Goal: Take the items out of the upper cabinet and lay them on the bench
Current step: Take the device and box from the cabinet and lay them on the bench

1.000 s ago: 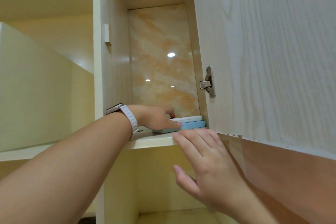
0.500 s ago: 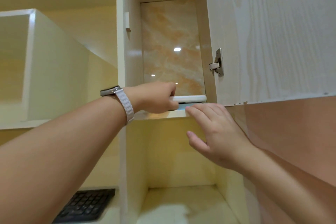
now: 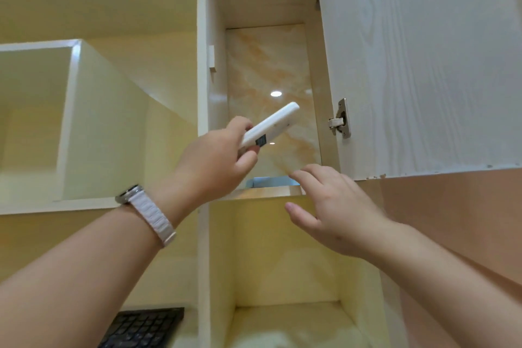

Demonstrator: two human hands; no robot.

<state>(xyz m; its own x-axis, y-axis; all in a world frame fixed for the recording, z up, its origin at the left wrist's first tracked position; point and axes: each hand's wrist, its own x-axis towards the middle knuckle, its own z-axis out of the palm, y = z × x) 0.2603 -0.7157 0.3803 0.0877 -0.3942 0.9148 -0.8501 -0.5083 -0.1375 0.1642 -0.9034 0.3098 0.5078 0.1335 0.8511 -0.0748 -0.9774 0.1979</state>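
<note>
White slim box (image 3: 269, 127) is slanting up-right out of the left hand (image 3: 214, 161), fingers (image 3: 241, 124) pinching its lower end, while the right hand (image 3: 333, 206), spread loose, is hovering nearer the blue box (image 3: 261, 181) lying just leftward on the shelf (image 3: 268, 192).

warm, fairly bright, even indoor light. a round lamp reflection glares on the glossy marbled back of the upper cabinet (image 3: 265, 65). soft shadow fills the lower compartment (image 3: 282, 263). wide-angle distortion bows the edges; the keyboard (image 3: 141, 328) looks slightly soft.

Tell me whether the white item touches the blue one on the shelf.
Apart. Head view: left hand holds the white item above the blue item, back panel showing between.
</note>
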